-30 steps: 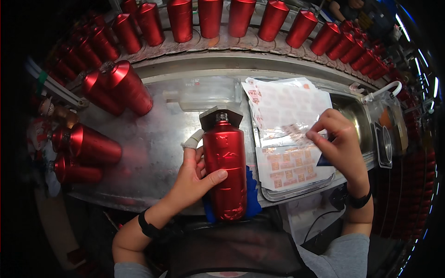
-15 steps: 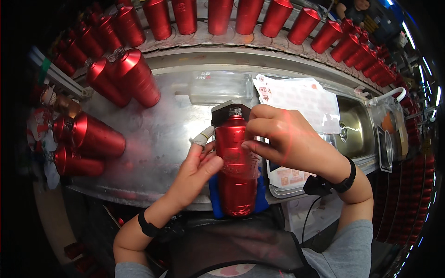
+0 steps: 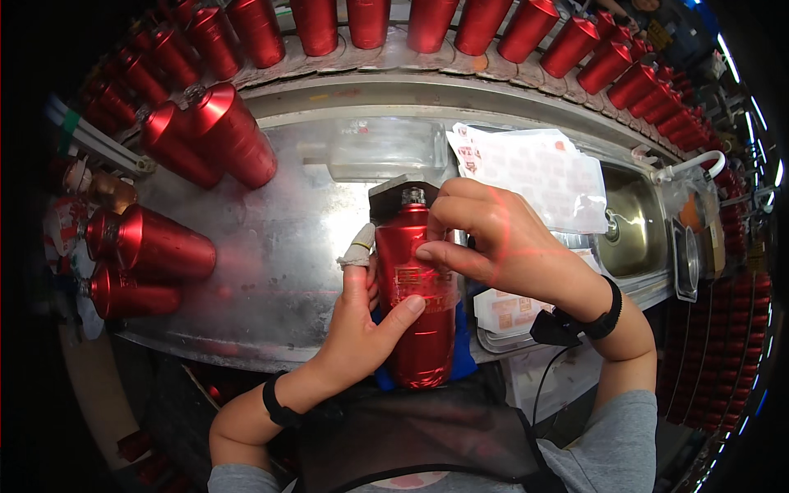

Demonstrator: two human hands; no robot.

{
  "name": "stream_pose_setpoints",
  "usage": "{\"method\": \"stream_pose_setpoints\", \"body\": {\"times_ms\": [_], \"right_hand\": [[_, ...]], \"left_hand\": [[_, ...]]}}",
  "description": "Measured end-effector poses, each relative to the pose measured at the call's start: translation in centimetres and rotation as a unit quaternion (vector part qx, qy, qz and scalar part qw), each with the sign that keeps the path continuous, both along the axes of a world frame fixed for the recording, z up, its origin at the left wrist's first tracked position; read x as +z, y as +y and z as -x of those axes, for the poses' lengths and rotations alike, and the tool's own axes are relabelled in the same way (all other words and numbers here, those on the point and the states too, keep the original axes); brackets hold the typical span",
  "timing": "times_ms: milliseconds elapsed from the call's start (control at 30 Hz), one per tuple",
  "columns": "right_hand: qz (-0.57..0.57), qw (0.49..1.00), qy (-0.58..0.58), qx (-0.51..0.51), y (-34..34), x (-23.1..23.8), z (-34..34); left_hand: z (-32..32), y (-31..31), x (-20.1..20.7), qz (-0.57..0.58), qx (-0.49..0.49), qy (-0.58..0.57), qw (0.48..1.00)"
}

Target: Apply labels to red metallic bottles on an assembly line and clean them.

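A glossy red bottle [image 3: 417, 349] with a clear threaded neck leans in front of me, its neck pointing away, against a dark angled rest [image 3: 386, 200]. My left hand [image 3: 357, 324] grips its left side, thumb on the front; a whitish cover wraps one fingertip. My right hand [image 3: 485, 238] is closed in a pinch at the bottle's upper right, the thumb tip against its surface. What the pinch holds, if anything, is hidden. Gold marks and a faint clear decal [image 3: 444, 294] show on the bottle's front between my hands. A blue cloth [image 3: 463, 349] lies under the bottle.
Several red bottles stand on a curved conveyor [image 3: 362, 62] at the back. More red bottles [image 3: 168, 242] rest on the metal table's left. A clear tray [image 3: 386, 152] sits behind the work. Printed sheets [image 3: 534, 177], a sink [image 3: 633, 222] and a white faucet [image 3: 694, 167] are at right.
My left thumb has slid right onto the bottle's front, and the gold marks now show clearly. My right hand has shifted slightly left. Conveyor bottles have moved right.
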State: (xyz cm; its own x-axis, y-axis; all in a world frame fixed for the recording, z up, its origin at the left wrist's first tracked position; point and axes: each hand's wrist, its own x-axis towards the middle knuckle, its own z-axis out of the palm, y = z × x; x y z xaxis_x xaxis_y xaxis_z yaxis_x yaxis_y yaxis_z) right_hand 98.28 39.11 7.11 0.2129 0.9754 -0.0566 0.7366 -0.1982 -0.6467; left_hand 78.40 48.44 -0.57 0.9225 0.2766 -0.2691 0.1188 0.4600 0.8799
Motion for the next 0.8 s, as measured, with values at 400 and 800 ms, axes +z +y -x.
{"method": "stream_pose_setpoints", "body": {"times_ms": [400, 800], "right_hand": [[-0.024, 0.994, 0.065, -0.085, -0.6, -2.2, 0.3], [0.029, 0.846, 0.415, -0.332, -3.5, -3.8, 3.8]], "left_hand": [[0.0, 0.2, -0.5, 0.037, 0.0, 0.009, 0.999], [-0.2, 0.3, -0.3, 0.101, 0.005, 0.01, 0.995]]}}
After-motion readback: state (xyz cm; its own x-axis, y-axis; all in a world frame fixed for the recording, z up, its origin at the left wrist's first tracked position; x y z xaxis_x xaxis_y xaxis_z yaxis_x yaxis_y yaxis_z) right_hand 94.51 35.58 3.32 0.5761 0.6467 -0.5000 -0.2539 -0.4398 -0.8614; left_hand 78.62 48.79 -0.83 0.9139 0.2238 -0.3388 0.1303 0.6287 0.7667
